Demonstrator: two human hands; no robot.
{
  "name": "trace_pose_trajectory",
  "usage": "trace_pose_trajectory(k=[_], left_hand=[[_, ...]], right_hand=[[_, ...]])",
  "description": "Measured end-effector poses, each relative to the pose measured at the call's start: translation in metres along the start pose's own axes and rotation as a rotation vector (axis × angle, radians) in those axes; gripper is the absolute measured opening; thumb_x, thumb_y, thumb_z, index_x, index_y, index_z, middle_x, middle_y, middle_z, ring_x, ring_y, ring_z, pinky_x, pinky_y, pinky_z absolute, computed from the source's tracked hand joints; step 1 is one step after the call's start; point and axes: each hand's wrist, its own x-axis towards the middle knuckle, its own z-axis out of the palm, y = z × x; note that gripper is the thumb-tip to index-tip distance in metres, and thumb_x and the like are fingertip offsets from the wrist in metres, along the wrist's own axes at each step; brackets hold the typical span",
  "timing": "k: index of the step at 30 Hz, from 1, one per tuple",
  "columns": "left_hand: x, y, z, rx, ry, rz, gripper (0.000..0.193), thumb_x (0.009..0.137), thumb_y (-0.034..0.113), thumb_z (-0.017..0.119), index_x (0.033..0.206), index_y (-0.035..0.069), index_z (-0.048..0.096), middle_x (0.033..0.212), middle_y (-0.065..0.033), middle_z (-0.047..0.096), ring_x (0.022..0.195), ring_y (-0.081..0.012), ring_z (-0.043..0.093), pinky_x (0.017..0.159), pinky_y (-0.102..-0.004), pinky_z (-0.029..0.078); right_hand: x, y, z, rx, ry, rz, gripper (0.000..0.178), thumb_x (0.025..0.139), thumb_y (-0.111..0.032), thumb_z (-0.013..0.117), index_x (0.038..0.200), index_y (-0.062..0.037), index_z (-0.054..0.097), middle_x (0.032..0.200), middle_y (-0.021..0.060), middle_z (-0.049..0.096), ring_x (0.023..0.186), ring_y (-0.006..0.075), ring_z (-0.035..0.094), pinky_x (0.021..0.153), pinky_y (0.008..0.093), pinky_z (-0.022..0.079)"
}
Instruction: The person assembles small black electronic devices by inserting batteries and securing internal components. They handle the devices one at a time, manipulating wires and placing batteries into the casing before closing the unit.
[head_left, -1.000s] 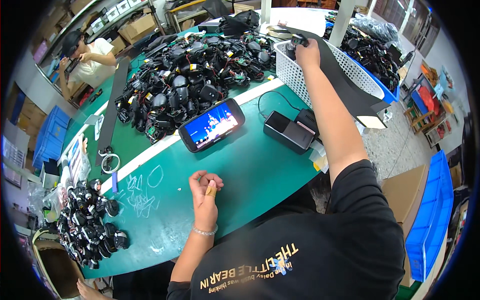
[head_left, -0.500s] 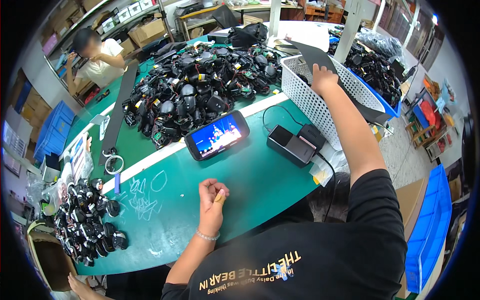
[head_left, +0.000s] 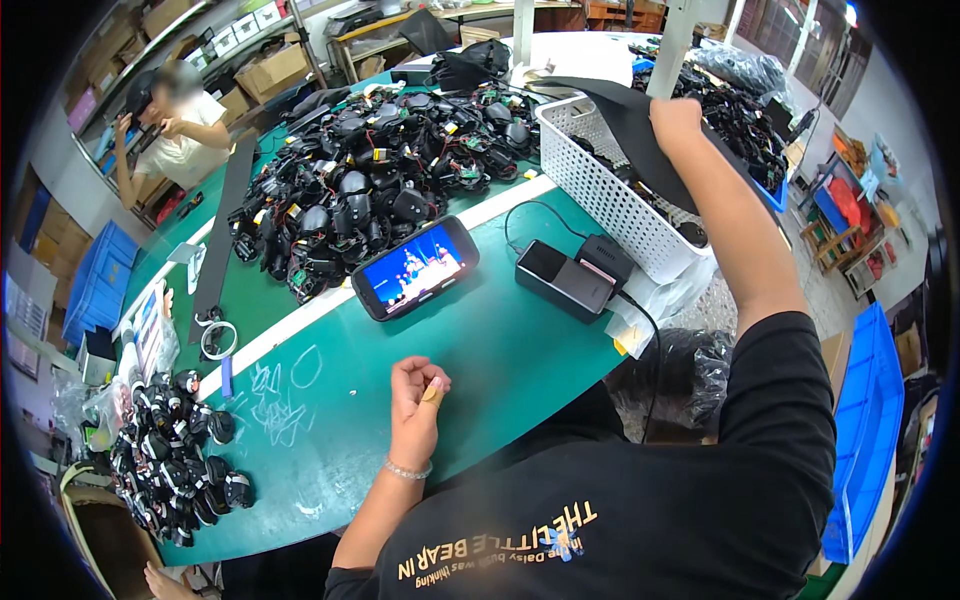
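Note:
My right hand (head_left: 678,122) grips the edge of a flexible black sheet (head_left: 625,125), fingers closed over it, above a white perforated plastic basket (head_left: 610,195). The sheet bends down into the basket, where dark parts show beneath it. My left hand (head_left: 415,400) rests near the front edge of the green table, fingers curled in, nothing visible in them. A tan band wraps its thumb and a beaded bracelet circles the wrist. Beyond it a phone (head_left: 415,268) with a lit screen leans propped up. Right of the phone lies a black box-shaped device (head_left: 565,280) with a cable.
A large heap of black electronic parts (head_left: 350,190) covers the table's far middle. Small black-and-white parts (head_left: 175,455) pile at left, near a tape roll (head_left: 218,340). A co-worker (head_left: 180,130) sits far left; another person's hand (head_left: 165,580) is by a cardboard box (head_left: 105,520).
My right hand has pulled the black sheet up and to the right, uncovering dark parts inside the basket. My left hand stays curled at the table edge. The view has shifted slightly.

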Motion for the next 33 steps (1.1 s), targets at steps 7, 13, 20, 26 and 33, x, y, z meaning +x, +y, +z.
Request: trace_pose_trajectory(k=[7, 13, 20, 26, 33], left_hand=[[0.002, 0.006, -0.001, -0.021, -0.021, -0.017, 0.026, 0.088, 0.003, 0.046, 0.111, 0.001, 0.035, 0.088, -0.0082, 0.049, 0.082, -0.0134, 0.046, 0.077, -0.0269, 0.040], [0.004, 0.004, 0.005, -0.039, -0.055, -0.046, 0.024, 0.087, 0.002, 0.046, 0.110, 0.001, 0.037, 0.089, -0.0079, 0.049, 0.082, -0.0132, 0.046, 0.077, -0.0265, 0.040], [0.001, 0.006, 0.001, 0.015, -0.047, -0.049, 0.023, 0.087, 0.005, 0.046, 0.109, 0.002, 0.041, 0.087, -0.0075, 0.051, 0.083, -0.0137, 0.047, 0.078, -0.0270, 0.039], [0.002, 0.003, 0.004, 0.040, -0.049, -0.059, 0.020, 0.088, 0.007, 0.047, 0.107, 0.003, 0.043, 0.086, -0.0073, 0.051, 0.082, -0.0134, 0.047, 0.078, -0.0270, 0.039], [0.003, 0.002, 0.006, 0.085, -0.085, -0.066, 0.017, 0.088, 0.007, 0.049, 0.104, 0.002, 0.044, 0.088, -0.0061, 0.050, 0.082, -0.0124, 0.046, 0.076, -0.0254, 0.038]], right_hand=[[-0.029, -0.021, -0.030, 0.150, -0.311, 0.014, 0.063, 0.073, -0.033, 0.064, 0.124, -0.0034, 0.042, 0.106, 0.0151, 0.063, 0.100, 0.0275, 0.060, 0.085, 0.0403, 0.046], [-0.042, 0.007, -0.003, 0.582, -0.417, -0.022, 0.068, 0.074, -0.047, 0.065, 0.121, -0.0017, 0.046, 0.115, 0.0202, 0.055, 0.111, 0.0294, 0.053, 0.088, 0.0390, 0.045], [-0.059, 0.083, -0.043, 0.648, -0.295, -0.015, 0.046, 0.082, -0.034, 0.061, 0.116, -0.0040, 0.050, 0.097, 0.0112, 0.061, 0.089, 0.0210, 0.058, 0.078, 0.0333, 0.045], [-0.106, 0.103, -0.077, 0.616, -0.625, -0.175, 0.076, 0.070, -0.039, 0.070, 0.129, -0.0016, 0.040, 0.130, 0.0234, 0.043, 0.121, 0.0311, 0.045, 0.099, 0.0344, 0.036], [-0.115, 0.032, -0.034, -0.152, -0.808, -0.229, 0.041, 0.062, -0.021, 0.065, 0.100, -0.0042, 0.065, 0.102, 0.0158, 0.064, 0.091, 0.0286, 0.063, 0.074, 0.0381, 0.051]])
